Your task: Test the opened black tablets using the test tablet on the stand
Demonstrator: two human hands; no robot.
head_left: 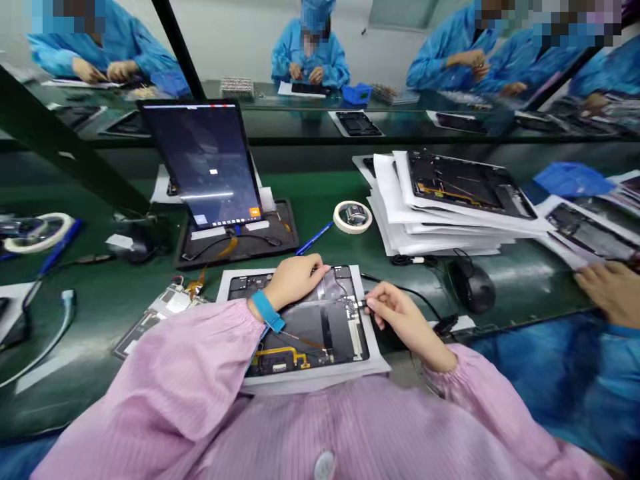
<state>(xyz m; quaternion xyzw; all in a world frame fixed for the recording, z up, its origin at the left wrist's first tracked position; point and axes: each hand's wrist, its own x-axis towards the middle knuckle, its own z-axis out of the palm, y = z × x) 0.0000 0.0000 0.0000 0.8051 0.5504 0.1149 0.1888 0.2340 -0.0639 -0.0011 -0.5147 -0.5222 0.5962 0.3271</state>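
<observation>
We find the open tablet housing [300,333] directly in front of the person, on a white paper sheet [380,365], with its dark inner shell, gold-coloured flexible circuit and metal shielding exposed. The left hand [295,283] lies on the housing's upper edge, fingers extended and not gripping; a blue wrist strap [267,311] circles that wrist. The right hand [407,323] is narrowed to a pinch on a black cable plug [361,305], which sits at the housing's right side. Pink striped sleeves [165,380] gather at both wrists.

We note that the green work surface [110,313] has a glossy finish. Beyond the housing stands a lit tablet [200,163] in a dark tray [285,230], tilted back and trailing black cables. Between them and the right hand lie a blue pen [315,238], a white tape roll [353,217] and a black computer mouse [473,287]. To the right, a stack of paper sheets [440,227] carries another open housing [465,183]. A co-worker's hand [610,293] rests at the far right edge. Across the bench, past a dark upright frame [173,40], a person in a blue gown and cap [310,53] works at a matching station.
</observation>
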